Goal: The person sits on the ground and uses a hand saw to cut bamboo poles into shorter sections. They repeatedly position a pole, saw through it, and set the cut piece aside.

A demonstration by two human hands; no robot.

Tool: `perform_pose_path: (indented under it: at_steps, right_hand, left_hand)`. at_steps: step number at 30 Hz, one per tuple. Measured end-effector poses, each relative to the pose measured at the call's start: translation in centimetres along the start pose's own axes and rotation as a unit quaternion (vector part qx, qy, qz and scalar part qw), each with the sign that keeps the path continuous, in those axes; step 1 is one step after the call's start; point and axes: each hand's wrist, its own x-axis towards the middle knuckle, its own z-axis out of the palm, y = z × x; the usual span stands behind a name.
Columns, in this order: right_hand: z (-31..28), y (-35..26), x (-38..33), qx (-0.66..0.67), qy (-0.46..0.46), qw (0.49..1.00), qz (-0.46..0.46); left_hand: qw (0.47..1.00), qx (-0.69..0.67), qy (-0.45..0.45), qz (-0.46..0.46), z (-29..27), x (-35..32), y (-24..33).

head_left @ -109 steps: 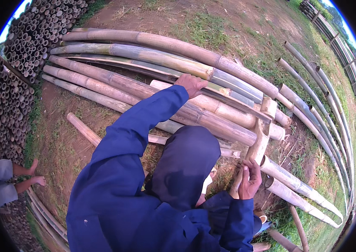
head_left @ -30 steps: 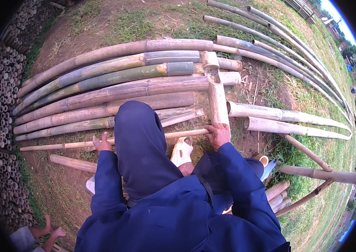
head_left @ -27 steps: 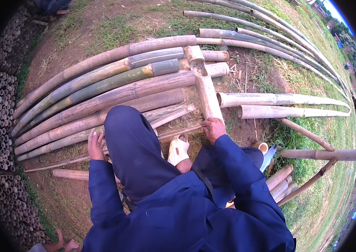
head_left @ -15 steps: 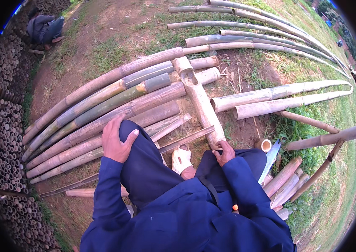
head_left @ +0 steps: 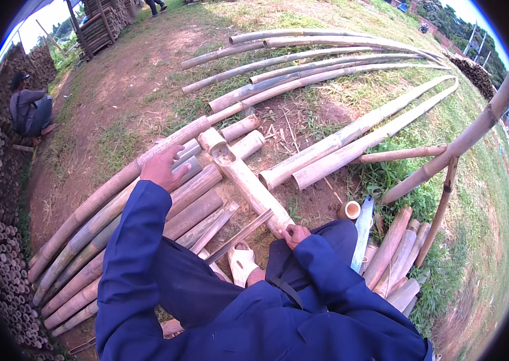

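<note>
My left hand (head_left: 165,169) reaches forward with its fingers apart and holds nothing. It is over the row of long bamboo poles (head_left: 95,219) on the left, nearest to the outermost one. My right hand (head_left: 295,236) has its fingers bent onto the near end of a thick pale bamboo piece (head_left: 251,185). This piece has an opening cut near its far end and lies across the ends of the poles. A thin split bamboo strip (head_left: 239,236) crosses it close to my right hand. Between my knees shows a pale clog (head_left: 242,263).
Right of my knee are a saw (head_left: 362,231), a short bamboo section (head_left: 349,210) and cut bamboo pieces (head_left: 395,249). A bamboo post (head_left: 447,162) with braces rises at the right. More poles (head_left: 308,78) lie ahead. A person (head_left: 29,111) sits by stacked bamboo at far left.
My left hand has left my knee and moved forward over the poles. My right hand stays at the bamboo piece's near end, fingers more curled. The view has turned and tilted upward.
</note>
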Motion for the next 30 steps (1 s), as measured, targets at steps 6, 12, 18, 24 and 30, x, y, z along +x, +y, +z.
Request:
perform_pose_path:
  at_steps: [6,12,18,24,30]
  right_hand:
    - [2.3,-0.2,1.4,-0.020,-0.029,0.999,0.005]
    - [2.2,2.6,1.4,-0.025,-0.010,0.999,0.026]
    - [2.1,1.2,1.3,-0.038,-0.035,0.998,0.036]
    - [1.5,0.8,1.1,-0.047,-0.038,0.998,0.030]
    - [1.1,0.5,0.7,-0.022,-0.062,0.997,0.039]
  left_hand:
    - [0.988,0.098,-0.009,-0.122,6.0,-1.0,-12.6]
    - [0.981,0.031,-0.142,-0.129,9.3,-0.7,-10.6]
    - [0.977,-0.051,-0.171,-0.119,8.4,0.2,-11.0]
    - [0.969,-0.067,-0.190,-0.144,7.6,-0.9,-10.6]
    - [0.968,-0.070,-0.199,-0.133,8.6,-1.0,-10.9]
